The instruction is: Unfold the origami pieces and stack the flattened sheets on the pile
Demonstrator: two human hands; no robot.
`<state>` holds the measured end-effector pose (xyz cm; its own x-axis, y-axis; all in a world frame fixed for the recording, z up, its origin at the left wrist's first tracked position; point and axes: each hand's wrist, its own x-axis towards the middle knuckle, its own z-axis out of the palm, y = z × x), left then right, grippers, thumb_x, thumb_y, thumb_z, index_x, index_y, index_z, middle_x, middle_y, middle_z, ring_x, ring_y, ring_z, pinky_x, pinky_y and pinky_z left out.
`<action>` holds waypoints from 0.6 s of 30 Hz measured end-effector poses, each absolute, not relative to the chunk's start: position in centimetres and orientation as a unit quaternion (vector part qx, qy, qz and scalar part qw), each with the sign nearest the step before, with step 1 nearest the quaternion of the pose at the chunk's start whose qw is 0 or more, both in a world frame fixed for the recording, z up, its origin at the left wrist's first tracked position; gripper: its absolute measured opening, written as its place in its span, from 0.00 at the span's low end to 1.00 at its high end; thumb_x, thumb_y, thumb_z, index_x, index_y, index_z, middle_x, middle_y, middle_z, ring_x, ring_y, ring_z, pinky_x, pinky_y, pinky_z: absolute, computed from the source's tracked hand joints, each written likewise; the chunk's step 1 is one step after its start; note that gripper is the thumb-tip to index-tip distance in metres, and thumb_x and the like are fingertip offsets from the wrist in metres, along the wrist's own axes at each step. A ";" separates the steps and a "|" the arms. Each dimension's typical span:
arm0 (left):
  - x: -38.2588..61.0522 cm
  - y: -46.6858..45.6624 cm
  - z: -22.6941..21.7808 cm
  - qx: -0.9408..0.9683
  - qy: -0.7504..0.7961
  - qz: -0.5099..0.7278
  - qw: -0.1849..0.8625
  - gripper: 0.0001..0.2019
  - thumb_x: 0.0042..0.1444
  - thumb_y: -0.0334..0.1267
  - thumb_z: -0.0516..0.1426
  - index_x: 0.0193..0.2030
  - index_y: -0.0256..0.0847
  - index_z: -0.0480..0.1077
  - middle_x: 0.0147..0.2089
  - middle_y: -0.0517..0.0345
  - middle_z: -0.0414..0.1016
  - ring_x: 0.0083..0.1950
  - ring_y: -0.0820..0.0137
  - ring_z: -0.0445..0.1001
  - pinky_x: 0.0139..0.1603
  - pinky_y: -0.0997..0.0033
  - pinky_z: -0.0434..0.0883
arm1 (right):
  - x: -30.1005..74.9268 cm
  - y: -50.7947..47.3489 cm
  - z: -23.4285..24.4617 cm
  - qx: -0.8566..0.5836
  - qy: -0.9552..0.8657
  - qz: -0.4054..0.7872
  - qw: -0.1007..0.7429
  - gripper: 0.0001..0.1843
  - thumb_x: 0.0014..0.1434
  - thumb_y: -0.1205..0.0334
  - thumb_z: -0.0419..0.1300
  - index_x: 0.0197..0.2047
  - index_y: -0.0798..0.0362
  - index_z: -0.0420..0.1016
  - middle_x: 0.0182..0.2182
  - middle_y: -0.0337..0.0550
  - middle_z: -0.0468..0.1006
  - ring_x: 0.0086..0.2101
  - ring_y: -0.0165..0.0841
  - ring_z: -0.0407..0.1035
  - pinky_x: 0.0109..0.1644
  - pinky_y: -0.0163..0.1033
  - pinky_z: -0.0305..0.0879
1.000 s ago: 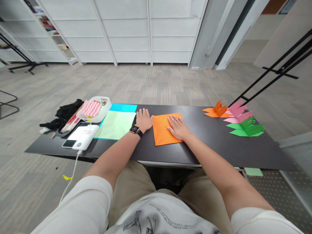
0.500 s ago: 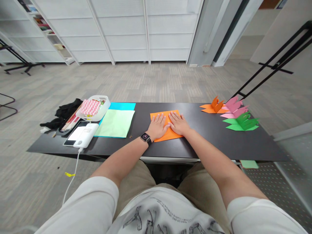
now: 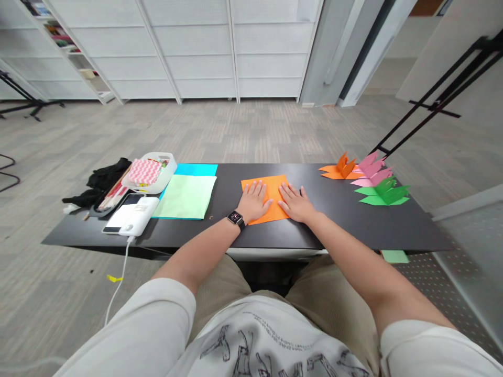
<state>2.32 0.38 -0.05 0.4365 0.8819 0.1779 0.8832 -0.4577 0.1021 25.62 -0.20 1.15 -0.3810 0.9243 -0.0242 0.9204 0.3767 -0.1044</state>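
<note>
An orange paper sheet (image 3: 271, 185) lies flat on the black table (image 3: 338, 225) in front of me. My left hand (image 3: 253, 201), with a watch on its wrist, rests palm down on the sheet's left part, fingers stretched out. My right hand (image 3: 296, 202) lies flat on the sheet's right edge, fingers spread, partly on the table. Neither hand holds anything.
Light green paper (image 3: 184, 197) lies over cyan paper (image 3: 196, 169) to the left. Further left are a white basket (image 3: 151, 173), a white power bank (image 3: 135, 221), a phone (image 3: 116, 220) and black cloth (image 3: 104, 178). Folded orange (image 3: 340, 168), pink (image 3: 371, 170) and green (image 3: 383, 192) paper pieces stand at the right.
My left hand moved right from the bare table onto the orange sheet. My right hand slid to the sheet's right edge. The sheet now lies squarer to the table.
</note>
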 end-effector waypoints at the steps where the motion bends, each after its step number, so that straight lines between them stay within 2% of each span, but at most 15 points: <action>1: 2.3 0.4 0.0 -0.847 -0.521 -0.105 0.003 0.37 0.75 0.57 0.42 0.80 0.31 0.57 0.84 0.38 0.51 0.84 0.46 0.50 0.83 0.39 0.49 | 25.5 -0.5 0.8 -0.554 -0.831 0.048 0.013 0.38 0.77 0.44 0.37 0.83 0.51 0.47 0.81 0.48 0.47 0.79 0.50 0.43 0.80 0.72 0.37; 4: 2.2 0.1 0.3 -0.851 -0.512 -0.119 0.007 0.37 0.75 0.55 0.44 0.80 0.31 0.56 0.84 0.37 0.50 0.85 0.45 0.48 0.83 0.37 0.48 | 25.6 -0.7 0.2 -0.554 -0.831 0.040 0.017 0.38 0.77 0.44 0.38 0.83 0.50 0.47 0.82 0.48 0.46 0.79 0.49 0.42 0.80 0.72 0.37; 9: 0.6 -1.0 0.7 -0.913 -0.397 -0.094 -0.004 0.34 0.76 0.52 0.44 0.82 0.36 0.54 0.84 0.44 0.51 0.85 0.51 0.48 0.85 0.41 0.44 | 25.8 -0.6 0.3 -0.556 -0.830 0.038 0.023 0.38 0.77 0.44 0.38 0.84 0.50 0.46 0.81 0.48 0.46 0.79 0.50 0.43 0.80 0.71 0.37; 14: -1.6 -2.3 0.8 -0.915 -0.401 -0.049 -0.016 0.34 0.76 0.57 0.44 0.82 0.45 0.54 0.84 0.45 0.50 0.84 0.47 0.51 0.82 0.31 0.45 | 25.8 -0.4 0.6 -0.556 -0.829 0.053 0.000 0.40 0.77 0.42 0.37 0.84 0.49 0.41 0.82 0.47 0.43 0.80 0.50 0.41 0.80 0.71 0.38; 18: -2.0 -2.5 0.8 -0.912 -0.408 -0.045 -0.017 0.35 0.76 0.59 0.43 0.83 0.47 0.53 0.85 0.47 0.49 0.85 0.47 0.50 0.81 0.30 0.47 | 27.0 -0.5 0.8 -0.535 -0.842 0.069 -0.013 0.45 0.75 0.35 0.40 0.85 0.49 0.37 0.82 0.50 0.40 0.80 0.51 0.37 0.81 0.69 0.36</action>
